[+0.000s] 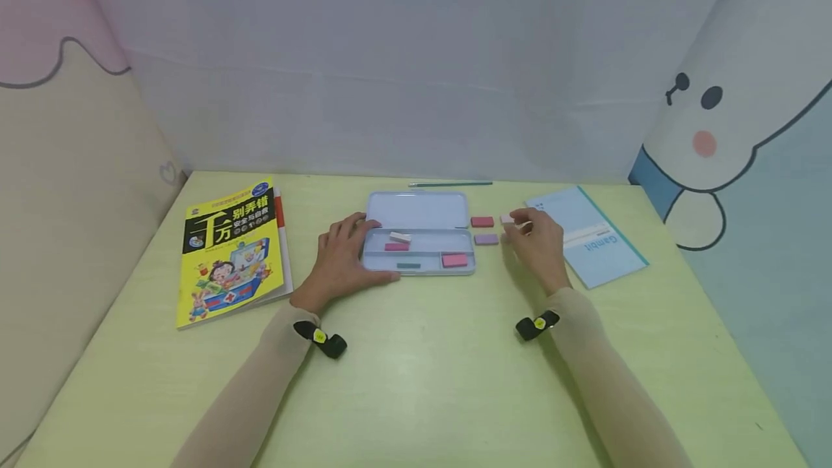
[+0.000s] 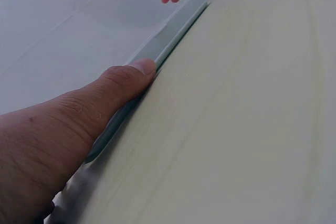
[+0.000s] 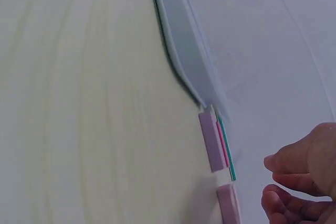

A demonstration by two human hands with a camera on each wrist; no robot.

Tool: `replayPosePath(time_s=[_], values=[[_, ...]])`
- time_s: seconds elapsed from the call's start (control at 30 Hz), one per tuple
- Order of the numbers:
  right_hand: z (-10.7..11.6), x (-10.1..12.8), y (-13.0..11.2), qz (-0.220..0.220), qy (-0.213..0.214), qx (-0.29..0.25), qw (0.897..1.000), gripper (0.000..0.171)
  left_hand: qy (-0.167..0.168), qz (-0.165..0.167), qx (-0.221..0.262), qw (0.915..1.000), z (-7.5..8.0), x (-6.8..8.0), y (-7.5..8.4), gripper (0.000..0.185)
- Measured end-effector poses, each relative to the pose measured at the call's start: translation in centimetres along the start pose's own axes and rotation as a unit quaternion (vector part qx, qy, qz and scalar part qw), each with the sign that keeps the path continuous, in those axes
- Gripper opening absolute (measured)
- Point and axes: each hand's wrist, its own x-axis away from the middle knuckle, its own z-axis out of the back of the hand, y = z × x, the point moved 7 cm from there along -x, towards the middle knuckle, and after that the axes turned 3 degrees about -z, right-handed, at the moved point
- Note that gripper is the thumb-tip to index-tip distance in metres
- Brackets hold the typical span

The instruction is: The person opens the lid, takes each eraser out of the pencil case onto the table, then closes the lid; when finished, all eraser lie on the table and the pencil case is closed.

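In the head view, a smooth, round-cornered case (image 1: 448,242) is lying open on the pale tabletop (image 1: 416,367), its lid (image 1: 417,209) extending from the far side. The left hand (image 1: 343,258) is gripping the case's left end, thumb along the front wall and fingers bending at the back. The right hand (image 1: 538,240) is arching over a pale block (image 1: 506,220), fingers pointing down. Three oblong blocks are sitting right of the case: that one, a red block (image 1: 482,222) and a purple block (image 1: 486,240). Inside, a white block (image 1: 400,237) is touching a pink block (image 1: 396,247); a green strip (image 1: 408,266) and more pink (image 1: 455,261) are occupying the front compartments. One slim pencil (image 1: 451,184), one glossy blue notebook (image 1: 588,237) and two stacked books (image 1: 227,258) are lying around them.

In the left wrist view, the thumb (image 2: 126,80) is pressing the case's smooth wall above streaked wood grain.

In the right wrist view, the right hand is hovering clear of the blocks, thumb and fingers curving loosely, narrowly parted, holding nothing visible.
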Motion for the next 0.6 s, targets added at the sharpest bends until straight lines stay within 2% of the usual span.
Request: replayPosePath(time_s=[0.4,0.6], values=[[-2.8,0.8,-5.9,0.094,-0.059,-0.029,0.993,0.032,-0.002,-0.002,0.004,1.0000,0.2,0.1,-0.1,0.103],[-5.0,1.0,-7.3,0.106,-0.100,-0.037,0.989,0.033,-0.006,0.001,0.009,0.9999,0.3,0.1,0.1,0.104]])
